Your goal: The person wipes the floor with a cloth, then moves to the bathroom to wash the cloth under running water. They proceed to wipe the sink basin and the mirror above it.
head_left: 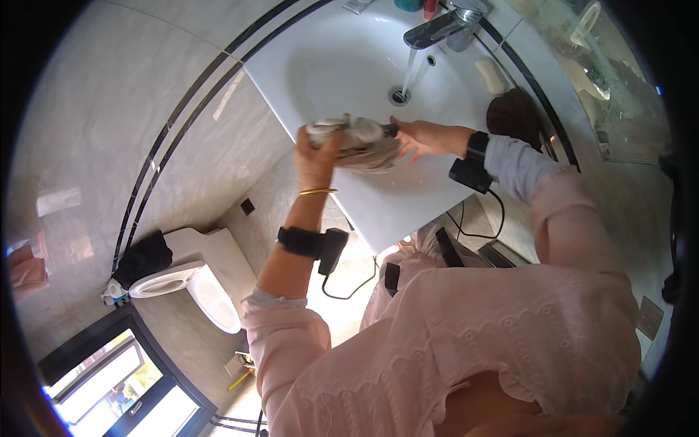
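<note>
In front of me, over the near part of the white sink, I hold a greyish-white, layered bundle that looks like cloth or strands. Motion blurs it, so its exact kind is unclear. My left hand is closed around its left end, thumb on the near side. A small dark piece sticks out at the bundle's right end. Beside that piece is my right hand, its fingers spread apart, the tips close to or touching the bundle. Water runs from the chrome faucet into the drain.
A bar of soap and a dark brown cloth lie on the sink's right rim. Cables hang from the black wrist devices. A toilet with its lid up stands at the left, near a window.
</note>
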The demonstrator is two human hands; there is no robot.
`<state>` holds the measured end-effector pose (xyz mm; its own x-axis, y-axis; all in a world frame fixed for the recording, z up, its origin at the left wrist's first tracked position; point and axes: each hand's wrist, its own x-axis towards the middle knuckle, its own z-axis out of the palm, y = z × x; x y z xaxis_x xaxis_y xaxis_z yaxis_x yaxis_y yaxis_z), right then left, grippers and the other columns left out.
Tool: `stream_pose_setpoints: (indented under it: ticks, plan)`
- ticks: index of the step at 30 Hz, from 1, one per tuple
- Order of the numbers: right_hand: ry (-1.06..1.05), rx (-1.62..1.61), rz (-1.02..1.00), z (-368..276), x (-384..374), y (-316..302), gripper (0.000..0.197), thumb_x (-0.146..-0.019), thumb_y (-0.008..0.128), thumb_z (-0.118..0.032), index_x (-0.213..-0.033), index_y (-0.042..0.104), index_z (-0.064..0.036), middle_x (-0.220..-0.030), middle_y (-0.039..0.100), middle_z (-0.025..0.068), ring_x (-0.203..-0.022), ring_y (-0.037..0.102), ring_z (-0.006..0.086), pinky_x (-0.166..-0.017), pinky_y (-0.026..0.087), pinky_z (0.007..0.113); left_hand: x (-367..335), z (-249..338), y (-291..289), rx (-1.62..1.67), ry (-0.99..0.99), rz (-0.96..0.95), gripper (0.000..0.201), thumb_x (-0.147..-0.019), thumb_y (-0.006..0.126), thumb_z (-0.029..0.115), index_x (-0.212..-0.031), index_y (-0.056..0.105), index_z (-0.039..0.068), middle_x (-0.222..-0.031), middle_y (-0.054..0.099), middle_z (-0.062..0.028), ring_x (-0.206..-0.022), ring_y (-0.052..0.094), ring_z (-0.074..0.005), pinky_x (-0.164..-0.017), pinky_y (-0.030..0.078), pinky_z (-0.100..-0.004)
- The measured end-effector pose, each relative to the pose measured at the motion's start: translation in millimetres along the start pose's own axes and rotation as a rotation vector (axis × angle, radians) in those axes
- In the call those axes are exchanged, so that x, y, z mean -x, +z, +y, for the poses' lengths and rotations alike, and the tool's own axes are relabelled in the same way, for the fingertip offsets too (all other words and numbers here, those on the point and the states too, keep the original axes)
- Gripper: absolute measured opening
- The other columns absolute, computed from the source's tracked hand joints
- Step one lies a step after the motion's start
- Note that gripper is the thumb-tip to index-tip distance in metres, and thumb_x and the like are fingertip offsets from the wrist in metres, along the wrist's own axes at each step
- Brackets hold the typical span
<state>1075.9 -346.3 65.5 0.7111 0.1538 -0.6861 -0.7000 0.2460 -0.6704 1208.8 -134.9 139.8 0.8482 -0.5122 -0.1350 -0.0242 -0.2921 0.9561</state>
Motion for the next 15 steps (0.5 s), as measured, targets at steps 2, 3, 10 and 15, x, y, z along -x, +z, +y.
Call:
stream_pose_setpoints:
  ticks: [2, 3, 10, 15]
  plan:
    - [-0.043, 0.639, 0.199, 7.1, -18.4, -16.1, 0.063, -0.09, 0.037, -0.052, -0.123, 0.044, 0.002, -0.132, 0.04, 0.018, -0.12, 0.04, 0.0326, -0.094, 0.036, 0.05, 4.9, -1.0, -17.9, 0.437, -0.137, 0.032, 0.033, -0.078, 0.066, 0.014, -0.104, 0.052, 0.0, -0.093, 0.062, -0.0104, -0.078, 0.061, -0.0167, -0.065, 0.051, -0.0293]
    - [-0.102, 0.973, 0.262, 8.5, -26.2, -27.2, 0.061, -0.09, 0.039, -0.049, -0.124, 0.044, 0.0015, -0.131, 0.04, 0.017, -0.121, 0.039, 0.0323, -0.094, 0.035, 0.05, 8.5, -0.8, -26.5, 0.558, -0.179, 0.053, 0.03, -0.079, 0.064, 0.013, -0.104, 0.053, 0.0, -0.095, 0.061, -0.0099, -0.08, 0.061, -0.0168, -0.067, 0.051, -0.0287]
    - [-0.227, 1.683, 0.604, 20.4, -64.7, -73.0, 0.05, -0.086, 0.051, -0.04, -0.12, 0.05, -0.0031, -0.13, 0.042, 0.0084, -0.127, 0.029, 0.0277, -0.1, 0.027, 0.044, 43.7, -0.6, -67.3, 1.066, -0.301, 0.045, 0.041, -0.089, 0.044, 0.024, -0.123, 0.046, 0.0, -0.122, 0.052, -0.0117, -0.114, 0.048, -0.0262, -0.099, 0.037, -0.0405]
    - [-0.13, 1.728, 0.652, 23.0, -73.3, -82.4, 0.051, -0.084, 0.054, -0.039, -0.121, 0.049, -0.0042, -0.125, 0.046, 0.0072, -0.122, 0.033, 0.0277, -0.099, 0.027, 0.041, 52.7, -3.1, -82.0, 1.102, -0.383, 0.129, 0.042, -0.089, 0.044, 0.029, -0.122, 0.049, 0.004, -0.121, 0.054, -0.0113, -0.114, 0.049, -0.0271, -0.096, 0.04, -0.0433]
